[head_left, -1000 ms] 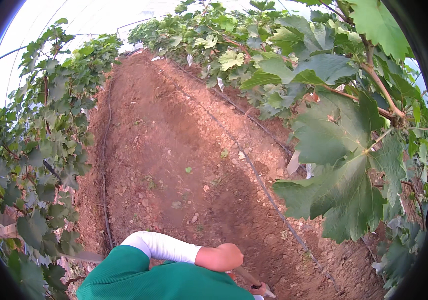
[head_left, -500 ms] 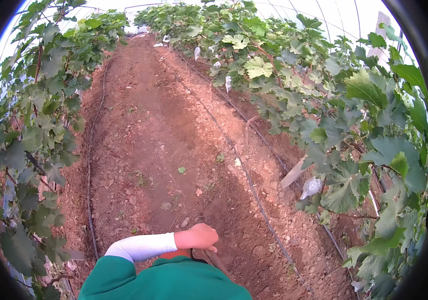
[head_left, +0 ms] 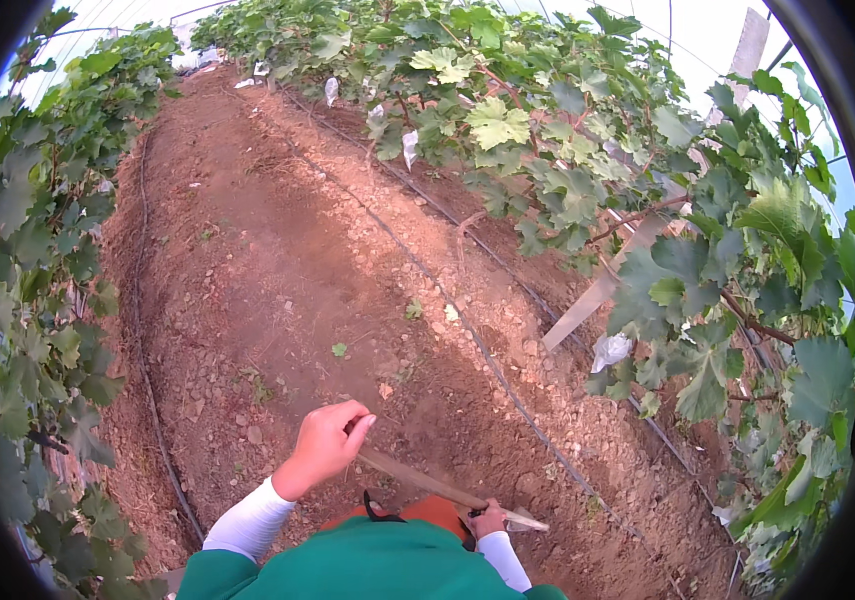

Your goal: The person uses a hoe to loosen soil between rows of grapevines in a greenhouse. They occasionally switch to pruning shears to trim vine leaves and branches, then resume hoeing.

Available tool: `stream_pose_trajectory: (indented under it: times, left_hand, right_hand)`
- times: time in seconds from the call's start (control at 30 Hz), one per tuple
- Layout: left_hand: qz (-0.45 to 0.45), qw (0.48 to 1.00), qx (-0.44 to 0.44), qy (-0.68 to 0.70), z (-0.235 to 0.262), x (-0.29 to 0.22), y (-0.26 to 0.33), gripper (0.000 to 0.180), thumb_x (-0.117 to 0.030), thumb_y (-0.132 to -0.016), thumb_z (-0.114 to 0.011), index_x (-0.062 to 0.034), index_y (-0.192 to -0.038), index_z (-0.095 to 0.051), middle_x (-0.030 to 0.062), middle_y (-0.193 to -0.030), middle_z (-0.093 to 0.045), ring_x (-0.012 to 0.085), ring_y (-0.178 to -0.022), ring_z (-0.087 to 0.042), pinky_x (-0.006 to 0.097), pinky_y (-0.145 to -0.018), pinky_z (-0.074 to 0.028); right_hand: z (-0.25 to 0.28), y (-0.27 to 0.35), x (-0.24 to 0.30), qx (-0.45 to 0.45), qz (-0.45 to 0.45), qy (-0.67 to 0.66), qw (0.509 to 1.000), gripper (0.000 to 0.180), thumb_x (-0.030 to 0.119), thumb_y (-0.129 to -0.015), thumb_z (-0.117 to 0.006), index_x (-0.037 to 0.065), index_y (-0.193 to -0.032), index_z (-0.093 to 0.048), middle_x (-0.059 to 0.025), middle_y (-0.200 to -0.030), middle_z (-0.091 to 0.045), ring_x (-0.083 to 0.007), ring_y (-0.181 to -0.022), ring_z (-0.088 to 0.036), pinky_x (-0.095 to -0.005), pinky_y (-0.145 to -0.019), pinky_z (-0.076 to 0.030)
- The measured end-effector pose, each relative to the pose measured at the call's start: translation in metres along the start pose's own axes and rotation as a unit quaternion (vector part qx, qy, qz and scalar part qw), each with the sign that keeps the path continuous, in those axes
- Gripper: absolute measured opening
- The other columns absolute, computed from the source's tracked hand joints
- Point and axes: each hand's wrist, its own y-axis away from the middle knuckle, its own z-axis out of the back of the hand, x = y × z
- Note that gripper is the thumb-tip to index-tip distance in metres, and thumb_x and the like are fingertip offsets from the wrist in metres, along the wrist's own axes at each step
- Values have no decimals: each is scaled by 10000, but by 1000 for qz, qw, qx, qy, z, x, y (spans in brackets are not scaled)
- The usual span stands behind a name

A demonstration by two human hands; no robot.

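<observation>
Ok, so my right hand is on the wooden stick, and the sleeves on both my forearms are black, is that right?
Not quite: the head view shows that the sleeves on both your forearms are white, not black. Your right hand is on the wooden stick, as you say.

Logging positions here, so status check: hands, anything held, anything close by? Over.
Right bare hand closed around long pale wooden handle; left bare hand by its visible left end, grip unclear. Thin black hose on reddish-brown soil, right of the handle.
</observation>
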Motion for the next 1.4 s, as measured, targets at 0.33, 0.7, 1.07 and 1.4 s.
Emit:
stream_pose_trajectory:
  times: [0.33,0.7,1.07,1.4]
  left_hand:
    - [-51,925,-197,320,73,5,-34,121,-109,-944,-562,10,-927,-547,28,-580,-497,98,-494,-489,247,-485,-434]
    - [-240,934,-100,245,56,19,-164,240,-249,-927,-603,-39,-858,-511,13,-470,-465,123,-393,-471,254,-393,-418]
    - [-102,914,-249,305,54,108,-296,218,-239,-990,-494,-30,-932,-478,-17,-507,-348,64,-398,-335,216,-401,-306]
    - [-184,898,-133,376,39,124,-400,166,-167,-992,-467,-9,-942,-472,-2,-555,-392,57,-436,-358,209,-413,-320]
  right_hand:
    - [-235,-22,-11,50,-61,2,997,113,167,-841,-611,86,-854,-533,-78,-772,-622,-221,-678,-587,-424,-635,-511]
    - [-429,-117,-61,211,-171,52,961,187,234,-873,-621,136,-957,-486,-74,-784,-612,-228,-756,-615,-423,-657,-540]
    - [-457,-131,-4,203,-96,149,963,249,269,-940,-498,42,-840,-483,-152,-759,-637,-210,-528,-590,-339,-447,-491]
    - [-452,-114,38,184,-77,-64,978,163,172,-914,-517,22,-851,-510,-138,-770,-611,-209,-607,-592,-349,-482,-486]
